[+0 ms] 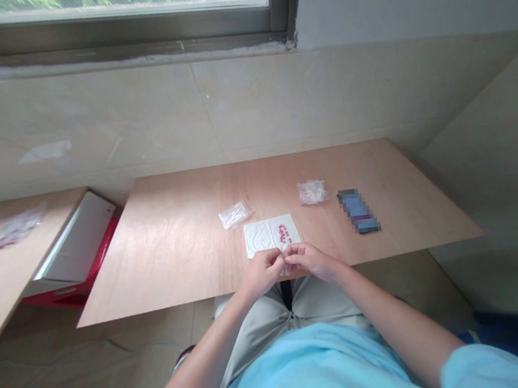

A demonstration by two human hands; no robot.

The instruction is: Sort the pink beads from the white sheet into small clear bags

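- Because the item between them is small, I find my left hand and right hand set fingertip to fingertip at the near edge of the surface.
- Both hands are pinched closed, apparently gripping one small translucent item; my fingers cover most of it, so its kind cannot be confirmed.
- At twelve o'clock from my hands, just beyond the knuckles, lies one white sheet, flat; I judge it is placed there so its contents are within easy reach.
- Red pieces lie loose towards the sheet's three o'clock side, near my right hand; the pale ground presumably keeps them easy to see. Count: upward of ten; too small and close together for an exact figure.
- Clear packets on this surface: two. The left packet lies at eleven o'clock, just beside the sheet; the reddish-edged packet lies at one o'clock, apart from it. Both seem set back to leave working room.
- Phones: one, apparently; the phone lies at two o'clock, untouched, outside the working spot.
- Neighbouring tables: one side table at nine o'clock, bearing at least one plastic bag.
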